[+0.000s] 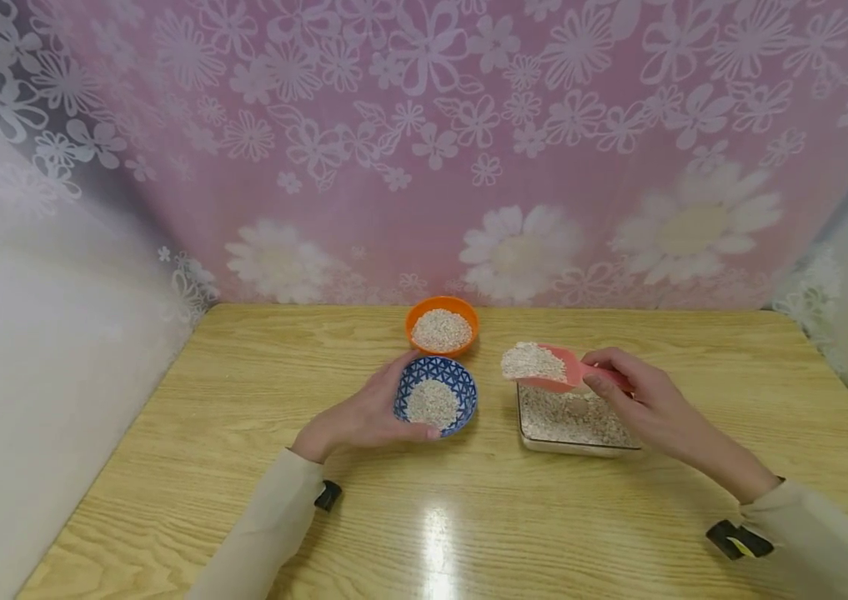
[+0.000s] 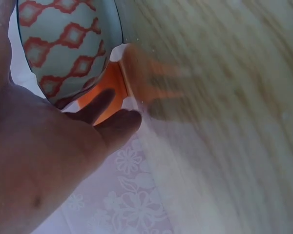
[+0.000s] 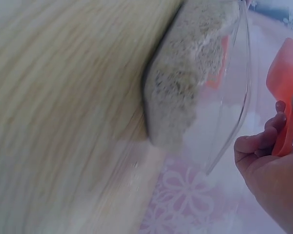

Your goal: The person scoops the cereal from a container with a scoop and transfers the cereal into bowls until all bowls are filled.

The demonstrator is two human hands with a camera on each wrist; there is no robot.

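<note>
- The left hand spreads wide round the blue-patterned bowl from its 9 o'clock, thumb at the near rim, fingers about the far side.
- The right hand grips the pink scoop by its handle, fingers curled; pale flakes heap it, over the clear container's 11 o'clock corner.
- On the bench, the container sits at the patterned bowl's 3 o'clock, the orange bowl at its 12.
</note>
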